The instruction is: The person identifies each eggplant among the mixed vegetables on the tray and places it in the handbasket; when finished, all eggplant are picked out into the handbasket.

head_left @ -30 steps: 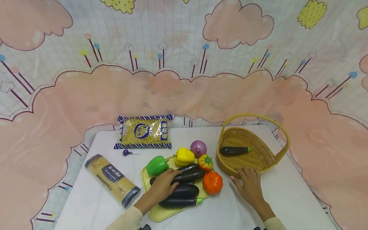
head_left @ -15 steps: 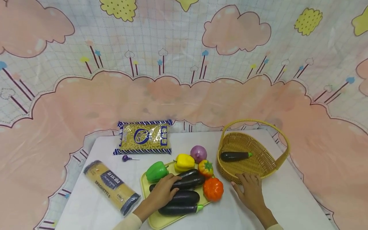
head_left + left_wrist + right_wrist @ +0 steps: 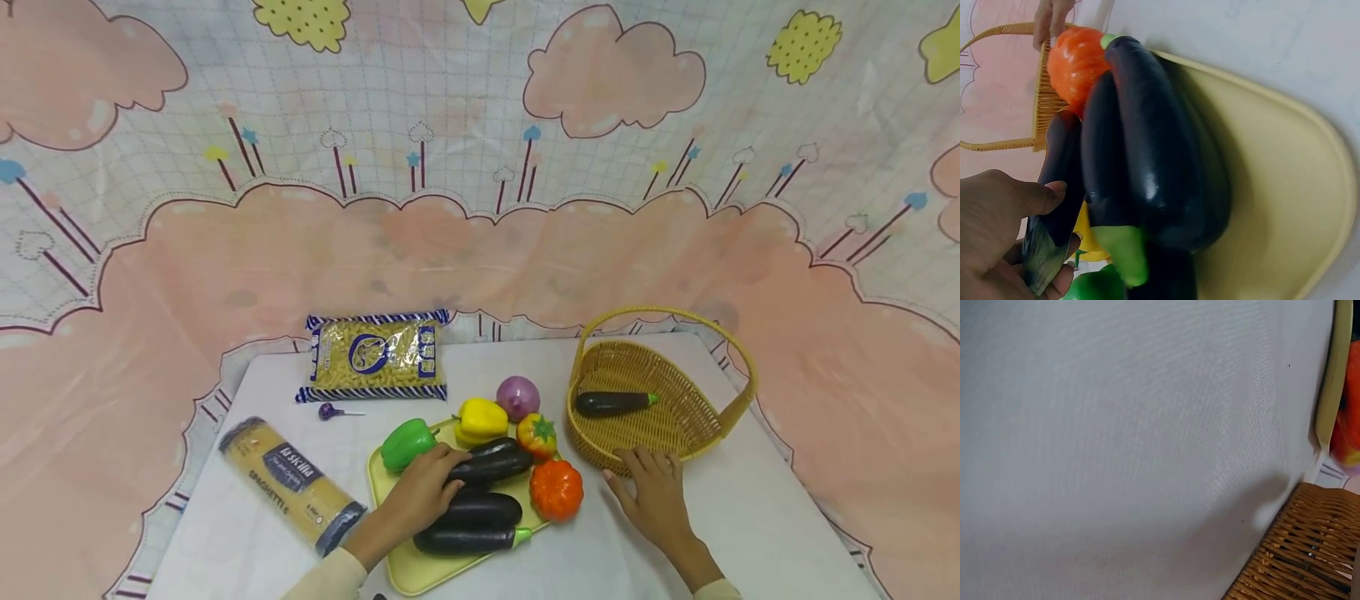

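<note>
In the left wrist view, my left hand point(image 3: 997, 225) pinches a dark eggplant point(image 3: 1063, 150) near its stem end, thumb on one side and fingers on the other. Seen from the head, my left hand point(image 3: 420, 492) is over the yellow tray point(image 3: 412, 575), and the held eggplant point(image 3: 495, 461) points right. Just nearer lie other eggplants, one with a green stem point(image 3: 472, 540). My right hand point(image 3: 656, 500) grips the near rim of the wicker basket point(image 3: 675, 408), fingers over the edge and thumb outside. A smaller eggplant point(image 3: 613, 403) lies inside the basket.
Around the tray are a green pepper point(image 3: 407, 444), yellow pepper point(image 3: 482, 421), purple onion point(image 3: 517, 397), red-yellow vegetable point(image 3: 536, 435) and orange pumpkin point(image 3: 557, 490). A spaghetti pack point(image 3: 292, 483), pasta bag point(image 3: 375, 357) and lollipop point(image 3: 330, 411) lie left and behind.
The held eggplant's left end, earlier showing beyond my left hand, is now out of sight, and the eggplant has shifted slightly. My right hand stays at the basket rim. The head view has tilted.
</note>
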{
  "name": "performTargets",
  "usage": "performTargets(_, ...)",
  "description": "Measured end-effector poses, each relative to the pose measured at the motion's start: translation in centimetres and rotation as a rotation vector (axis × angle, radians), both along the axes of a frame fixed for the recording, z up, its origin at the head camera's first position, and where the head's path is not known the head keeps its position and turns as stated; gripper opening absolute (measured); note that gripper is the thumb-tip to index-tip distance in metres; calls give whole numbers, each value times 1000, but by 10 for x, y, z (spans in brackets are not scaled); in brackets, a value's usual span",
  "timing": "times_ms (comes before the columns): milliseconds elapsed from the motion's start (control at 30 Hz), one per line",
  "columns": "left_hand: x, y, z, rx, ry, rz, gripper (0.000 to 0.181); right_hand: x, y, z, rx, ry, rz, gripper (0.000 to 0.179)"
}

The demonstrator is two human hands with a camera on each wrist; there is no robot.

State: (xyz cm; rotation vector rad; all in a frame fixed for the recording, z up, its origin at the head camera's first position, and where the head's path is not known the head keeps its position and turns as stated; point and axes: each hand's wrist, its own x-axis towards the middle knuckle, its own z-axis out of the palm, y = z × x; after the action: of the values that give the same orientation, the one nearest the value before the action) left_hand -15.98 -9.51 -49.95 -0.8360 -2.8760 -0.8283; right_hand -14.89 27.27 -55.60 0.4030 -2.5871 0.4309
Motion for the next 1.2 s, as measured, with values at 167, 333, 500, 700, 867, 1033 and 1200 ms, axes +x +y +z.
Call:
performTargets(167, -2, 1, 9, 37, -3, -4, 34, 0, 0, -1, -4, -7, 0, 34)
performTargets(333, -6, 7, 23, 86, -21, -5, 35, -2, 2, -2, -3, -10, -3, 35)
performTargets(500, -15, 20, 34, 132, -26, -2, 35, -3, 4, -2, -8, -9, -5, 36)
performTargets(700, -28, 39, 42, 116, -18, 0, 36, -3, 4, -4, -11, -2, 1, 36)
performTargets(867, -41, 56, 42, 113, 10, -31, 37, -3, 3, -4, -5, 4, 1, 37)
performTargets(1033, -51, 72, 43, 122, -3, -50, 35, -2, 3, -3, -7, 6, 7, 36)
performTargets(1200, -62, 87, 47, 100, -44, -47, 36, -2, 3, -4, -12, 6, 15, 36)
